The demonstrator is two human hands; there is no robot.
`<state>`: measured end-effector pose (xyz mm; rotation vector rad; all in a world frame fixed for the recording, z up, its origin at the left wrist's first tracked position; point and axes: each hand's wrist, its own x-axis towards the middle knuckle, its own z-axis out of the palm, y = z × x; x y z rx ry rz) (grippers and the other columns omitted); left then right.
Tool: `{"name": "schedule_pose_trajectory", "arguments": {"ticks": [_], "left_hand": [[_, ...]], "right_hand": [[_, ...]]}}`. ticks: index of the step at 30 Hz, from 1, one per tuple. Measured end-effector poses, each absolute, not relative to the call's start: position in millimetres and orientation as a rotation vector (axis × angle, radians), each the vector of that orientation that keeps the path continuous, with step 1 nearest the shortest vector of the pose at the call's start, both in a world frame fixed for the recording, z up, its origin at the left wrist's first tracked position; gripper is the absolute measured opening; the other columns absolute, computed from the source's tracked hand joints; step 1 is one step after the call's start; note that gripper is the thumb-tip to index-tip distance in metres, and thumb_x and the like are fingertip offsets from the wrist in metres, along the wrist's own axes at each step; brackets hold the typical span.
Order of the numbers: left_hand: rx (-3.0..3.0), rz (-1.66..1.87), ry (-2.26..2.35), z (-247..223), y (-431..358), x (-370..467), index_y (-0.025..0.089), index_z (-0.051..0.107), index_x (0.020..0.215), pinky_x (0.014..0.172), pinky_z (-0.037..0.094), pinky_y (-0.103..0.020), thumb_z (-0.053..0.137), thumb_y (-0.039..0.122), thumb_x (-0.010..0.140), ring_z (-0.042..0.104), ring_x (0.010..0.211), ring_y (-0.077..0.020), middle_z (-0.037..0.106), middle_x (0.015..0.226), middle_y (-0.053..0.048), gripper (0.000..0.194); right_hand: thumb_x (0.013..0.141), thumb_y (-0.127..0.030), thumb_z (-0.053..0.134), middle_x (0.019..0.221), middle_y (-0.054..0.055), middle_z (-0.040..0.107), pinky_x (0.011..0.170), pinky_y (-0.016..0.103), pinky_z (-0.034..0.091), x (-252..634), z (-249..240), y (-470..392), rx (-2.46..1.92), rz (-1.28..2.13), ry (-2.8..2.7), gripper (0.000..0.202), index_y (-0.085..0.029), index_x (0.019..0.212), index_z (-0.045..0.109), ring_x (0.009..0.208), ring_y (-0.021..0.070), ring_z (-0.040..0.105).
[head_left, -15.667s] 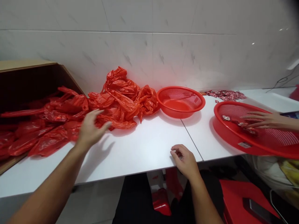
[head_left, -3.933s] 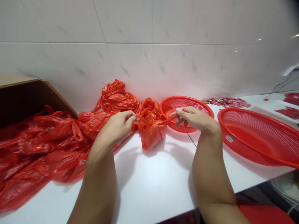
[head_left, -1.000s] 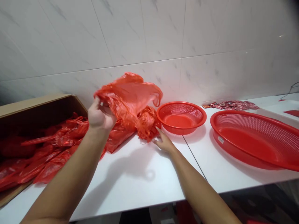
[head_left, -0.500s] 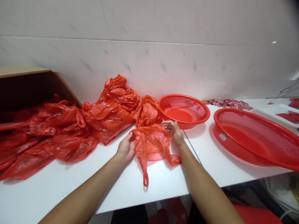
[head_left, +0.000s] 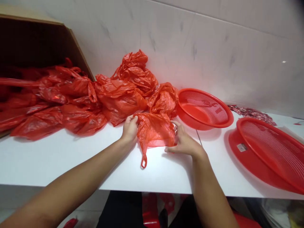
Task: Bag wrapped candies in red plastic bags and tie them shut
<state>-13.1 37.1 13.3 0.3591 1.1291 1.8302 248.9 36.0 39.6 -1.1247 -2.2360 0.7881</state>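
Observation:
A small red plastic bag (head_left: 158, 128) is held spread just above the white table, one looped handle hanging down at its left front. My left hand (head_left: 130, 128) pinches the bag's upper left side between thumb and fingers. At the bag's right side is my right hand (head_left: 184, 139), its thumb and fingers apart around the edge; the fingertips are partly hidden. Behind the bag sits a crumpled red bag (head_left: 165, 99), beside a heap of filled red bags (head_left: 121, 98).
A cardboard box (head_left: 78, 53) lies at the left with more red bags (head_left: 57, 91) spilling out. On the right are a round red plastic basket (head_left: 206, 125) and a larger red basket (head_left: 256, 161). Patterned red packets (head_left: 254, 114) lie by the wall. The table's front edge is close below my arms.
My view has tilted down and turned left. My right hand has turned, bringing its thumb lower and apart from its fingers at the bag's right handle side. My left hand keeps its pinch.

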Motion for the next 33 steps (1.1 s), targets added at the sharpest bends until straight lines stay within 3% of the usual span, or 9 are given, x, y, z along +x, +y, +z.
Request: {"name": "schedule_pose_trajectory", "arguments": {"ticks": [4, 6, 9, 13, 18, 21, 25, 30, 33], "left_hand": [[0.736, 1.966, 1.354, 26.5, 20.3, -12.3, 0.026, 0.062, 0.121, 0.106, 0.053, -0.038, 0.087, 0.016, 0.075, 0.065, 0.119, -0.0239, 0.067, 0.123, -0.006, 0.053], [1.149, 1.963, 1.411, 34.4, 3.6, -8.2, 0.026, 0.069, 0.114, 0.115, 0.048, -0.043, 0.090, 0.015, 0.069, 0.057, 0.132, -0.0299, 0.065, 0.127, -0.008, 0.051], [1.807, 1.546, 1.183, 39.5, -22.1, 4.9, 0.025, 0.077, 0.091, 0.107, 0.054, -0.048, 0.078, 0.019, 0.082, 0.067, 0.113, -0.0325, 0.073, 0.104, -0.010, 0.011], [2.205, 1.116, 1.003, 29.4, -36.8, 26.3, 0.025, 0.079, 0.101, 0.087, 0.059, -0.041, 0.056, 0.019, 0.097, 0.073, 0.091, -0.0294, 0.077, 0.099, -0.011, 0.024], [2.204, 1.039, 1.318, 16.0, -28.8, 26.4, 0.022, 0.069, 0.083, 0.086, 0.055, -0.041, 0.058, 0.018, 0.098, 0.063, 0.066, -0.0254, 0.067, 0.079, -0.008, 0.019], [2.197, 0.983, 1.490, 19.2, -25.8, 17.6, 0.021, 0.069, 0.086, 0.098, 0.048, -0.052, 0.072, 0.017, 0.088, 0.067, 0.083, -0.0330, 0.072, 0.100, -0.013, 0.006], [2.247, 0.873, 1.584, 28.5, -24.1, 8.0, 0.021, 0.073, 0.094, 0.115, 0.030, -0.068, 0.096, 0.023, 0.063, 0.056, 0.122, -0.0514, 0.065, 0.134, -0.019, 0.039], [2.399, 0.839, 1.627, 30.1, -20.9, 0.7, 0.022, 0.076, 0.103, 0.130, 0.003, -0.064, 0.101, 0.045, 0.050, 0.024, 0.154, -0.0544, 0.052, 0.157, -0.017, 0.063], [2.360, 0.918, 1.580, 27.0, -20.6, 1.4, 0.019, 0.077, 0.097, 0.131, -0.006, -0.063, 0.100, 0.044, 0.047, 0.013, 0.160, -0.0544, 0.048, 0.161, -0.019, 0.061]], "right_hand": [[0.081, -0.021, 0.064, 0.110, 0.009, 0.070, 0.087, 0.043, 0.056, 246.2, 32.7, 41.6, -1.338, 0.891, -2.173, 0.084, -0.022, 0.156, 0.028, 0.094, 0.0272, 0.070], [0.087, -0.022, 0.058, 0.093, 0.003, 0.071, 0.080, 0.040, 0.056, 245.9, 33.6, 43.7, -1.301, 0.913, -2.058, 0.068, -0.024, 0.151, 0.033, 0.078, 0.0237, 0.070], [0.091, -0.029, 0.061, 0.085, -0.001, 0.070, 0.067, 0.033, 0.054, 244.5, 37.5, 43.3, -1.221, 0.947, -1.849, 0.051, -0.027, 0.139, 0.045, 0.064, 0.0180, 0.065], [0.089, -0.037, 0.067, 0.076, -0.005, 0.065, 0.053, 0.025, 0.051, 238.7, 42.4, 39.4, -1.137, 1.083, -1.634, 0.042, -0.027, 0.126, 0.053, 0.054, 0.0127, 0.058], [0.088, -0.045, 0.069, 0.070, -0.009, 0.062, 0.039, 0.022, 0.043, 234.1, 45.2, 34.4, -1.158, 1.233, -1.541, 0.046, -0.028, 0.126, 0.051, 0.041, 0.0104, 0.048], [0.089, -0.045, 0.069, 0.071, -0.006, 0.064, 0.044, 0.024, 0.045, 233.0, 41.1, 35.2, -1.224, 1.126, -1.625, 0.041, -0.028, 0.123, 0.055, 0.048, 0.0134, 0.054], [0.085, -0.042, 0.073, 0.083, 0.000, 0.067, 0.067, 0.034, 0.054, 232.6, 33.8, 42.9, -1.351, 0.712, -1.741, 0.040, -0.025, 0.119, 0.062, 0.068, 0.0189, 0.062], [0.087, -0.033, 0.074, 0.114, 0.012, 0.061, 0.086, 0.049, 0.058, 233.6, 39.4, 29.2, -1.181, 0.011, -1.626, 0.039, -0.024, 0.124, 0.064, 0.101, 0.0289, 0.065], [0.091, -0.020, 0.070, 0.110, 0.011, 0.064, 0.084, 0.048, 0.061, 222.4, 42.8, -2.8, -0.765, -0.248, -1.699, 0.027, -0.032, 0.115, 0.067, 0.101, 0.0289, 0.068]]}}
